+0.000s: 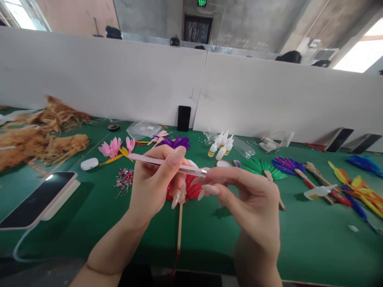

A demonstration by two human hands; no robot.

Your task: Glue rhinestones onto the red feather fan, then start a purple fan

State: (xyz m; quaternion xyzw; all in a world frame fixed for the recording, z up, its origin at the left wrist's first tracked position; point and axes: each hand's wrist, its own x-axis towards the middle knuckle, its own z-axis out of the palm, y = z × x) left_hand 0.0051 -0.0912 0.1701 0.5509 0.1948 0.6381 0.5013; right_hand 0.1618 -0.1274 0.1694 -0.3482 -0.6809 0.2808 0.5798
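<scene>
Slim pink tool held over a red fan

The left hand (151, 189) is clamped on a slim pink tool (191, 171), thumb on top, raised above the middle of the table (209, 243). The right hand (253, 197) has its fingertips at the tool's silvery tip; whether they pinch something there, I cannot tell.

The tool looks light, stiff and rather slick, so it should sit best gripped along its body, away from the fine tip. Below lies the red fan (194, 190), its wooden handle (180, 227) running toward the table's near edge. The fan is probably light too; its petal-like head seems soft and easily bent, while the stiff, narrow handle offers the safer hold.
</scene>
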